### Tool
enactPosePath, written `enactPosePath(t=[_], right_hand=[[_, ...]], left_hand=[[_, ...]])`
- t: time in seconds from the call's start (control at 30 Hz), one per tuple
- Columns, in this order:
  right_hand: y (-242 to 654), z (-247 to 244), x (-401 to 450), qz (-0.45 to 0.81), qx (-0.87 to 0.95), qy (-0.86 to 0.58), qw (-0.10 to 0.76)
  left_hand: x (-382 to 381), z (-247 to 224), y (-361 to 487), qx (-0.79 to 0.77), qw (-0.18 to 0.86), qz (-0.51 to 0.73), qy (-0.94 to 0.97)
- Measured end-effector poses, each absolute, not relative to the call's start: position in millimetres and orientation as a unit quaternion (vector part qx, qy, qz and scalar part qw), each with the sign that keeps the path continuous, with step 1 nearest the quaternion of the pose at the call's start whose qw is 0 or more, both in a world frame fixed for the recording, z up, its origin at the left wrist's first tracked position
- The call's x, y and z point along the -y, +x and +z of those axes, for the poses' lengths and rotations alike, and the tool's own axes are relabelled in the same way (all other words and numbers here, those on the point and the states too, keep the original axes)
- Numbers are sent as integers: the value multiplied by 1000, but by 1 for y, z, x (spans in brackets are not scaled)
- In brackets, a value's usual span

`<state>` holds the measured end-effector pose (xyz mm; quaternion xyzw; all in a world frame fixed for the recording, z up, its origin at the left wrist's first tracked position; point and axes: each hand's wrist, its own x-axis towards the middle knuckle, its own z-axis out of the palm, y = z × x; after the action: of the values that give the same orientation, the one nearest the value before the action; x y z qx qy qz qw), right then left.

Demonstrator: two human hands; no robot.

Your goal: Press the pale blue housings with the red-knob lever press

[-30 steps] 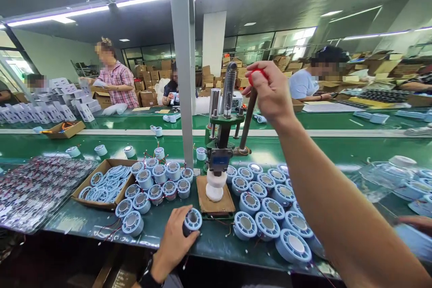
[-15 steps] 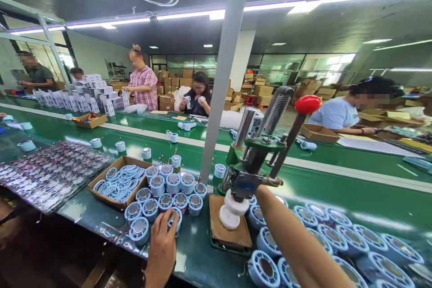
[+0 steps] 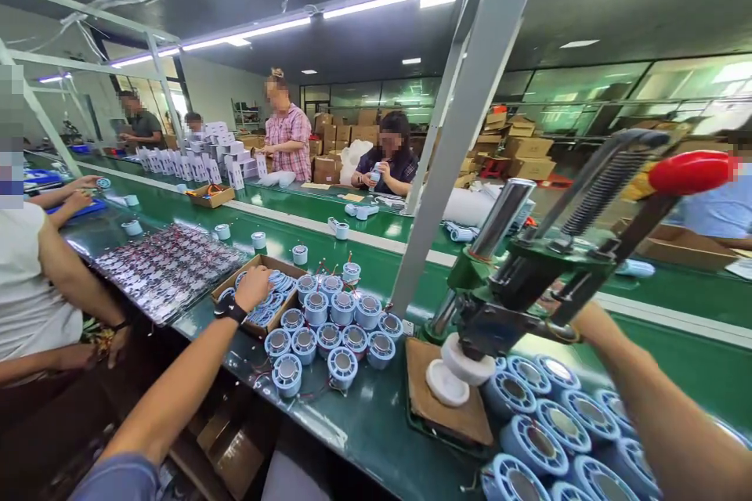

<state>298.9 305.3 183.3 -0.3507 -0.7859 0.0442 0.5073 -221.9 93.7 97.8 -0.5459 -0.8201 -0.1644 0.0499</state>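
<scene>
My left hand reaches into the cardboard box of light blue rings; its fingertips are hidden among them. Behind the green hand press, which has a red knob, my right hand is mostly hidden. White round pads sit under the press head, above a brown base plate. Blue round housings with metal discs stand in a cluster between the box and the press. More housings stand right of the press.
A sheet of small parts lies left of the box. A grey post rises behind the press. Single housings stand on the green belt. At the left, a person's arm is near the bench; others sit or stand across the belt.
My left hand has left a housing at the front of the cluster and moved left into the box of rings. The view has turned left. My right arm stays behind the press.
</scene>
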Motion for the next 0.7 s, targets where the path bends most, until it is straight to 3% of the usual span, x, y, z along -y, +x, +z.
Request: enactPosePath(t=[0.1,0.23,0.43,0.53,0.7], right_hand=[[374,179,-290,44,804,-413,425],[429,158,-184,84,851,-396,335],[326,102,-32,284,867,-399,91],[277,72,-25,329,859,-376,114],[259,34,-38,307,851,-374,207]], left_hand=[[-110,92,-244,827,30,-136,-544],[-112,96,-245,824,42,-137,-549],[-107,98,-188,771,115,-197,-595],[-106,97,-174,765,132,-191,-600],[-113,108,-220,840,127,-137,-510]])
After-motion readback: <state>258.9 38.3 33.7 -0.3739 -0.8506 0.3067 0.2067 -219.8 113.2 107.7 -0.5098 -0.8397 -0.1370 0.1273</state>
